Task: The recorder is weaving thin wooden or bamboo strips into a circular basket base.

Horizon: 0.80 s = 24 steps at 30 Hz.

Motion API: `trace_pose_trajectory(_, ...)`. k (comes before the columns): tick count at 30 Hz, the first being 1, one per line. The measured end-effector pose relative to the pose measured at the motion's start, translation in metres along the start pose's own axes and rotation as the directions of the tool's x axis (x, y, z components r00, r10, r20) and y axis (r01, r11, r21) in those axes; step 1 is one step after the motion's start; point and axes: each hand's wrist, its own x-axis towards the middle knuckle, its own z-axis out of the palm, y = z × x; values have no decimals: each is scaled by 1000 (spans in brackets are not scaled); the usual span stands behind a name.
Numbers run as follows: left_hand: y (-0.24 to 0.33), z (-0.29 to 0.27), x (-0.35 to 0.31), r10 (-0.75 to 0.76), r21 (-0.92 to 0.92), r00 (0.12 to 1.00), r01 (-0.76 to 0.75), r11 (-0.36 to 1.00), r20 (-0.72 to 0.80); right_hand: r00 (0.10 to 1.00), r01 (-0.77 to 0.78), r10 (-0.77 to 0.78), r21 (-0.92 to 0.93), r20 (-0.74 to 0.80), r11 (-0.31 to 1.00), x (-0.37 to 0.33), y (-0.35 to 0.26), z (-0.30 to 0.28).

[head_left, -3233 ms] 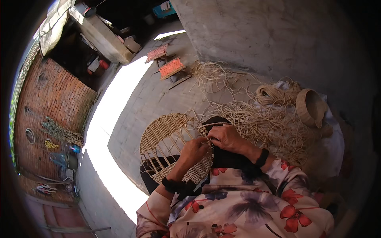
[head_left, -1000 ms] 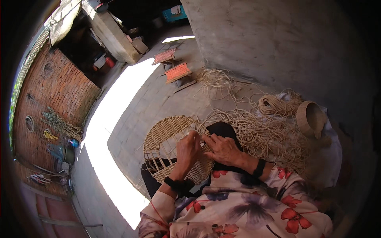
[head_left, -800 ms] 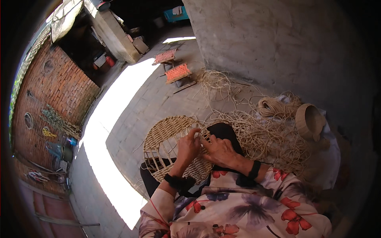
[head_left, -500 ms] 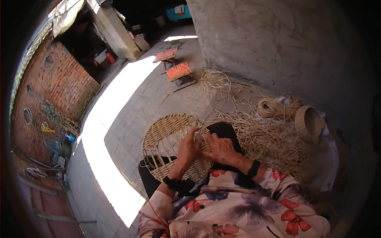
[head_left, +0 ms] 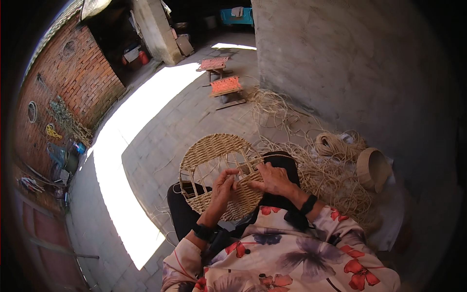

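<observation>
Lying under the slightly separated hands (head_left: 275, 180), the round woven panel (head_left: 214, 147) extends forward beyond them, their grip unclear.

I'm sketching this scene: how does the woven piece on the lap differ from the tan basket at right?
The woven piece looks flat; the basket is hollow. The woven piece has open gaps; the basket's wall looks closed. Both are tan and rounded.
</observation>
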Motion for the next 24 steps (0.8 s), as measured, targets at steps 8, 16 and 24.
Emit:
trace_pose_trajectory(8,-3,-21,-7,-79,143,997,78,987,-2,927,78,-67,16,-369,997,-13,-31,-8)
trace_pose_trajectory(16,21,-53,-1,64,57,993,-58,997,-104,806,508,-492,-43,-327,860,-2,-36,18)
trace_pose_trajectory(24,24,-36,71,388,592,920,-288,753,-47,879,393,-424,-173,-217,903,5,-58,23)
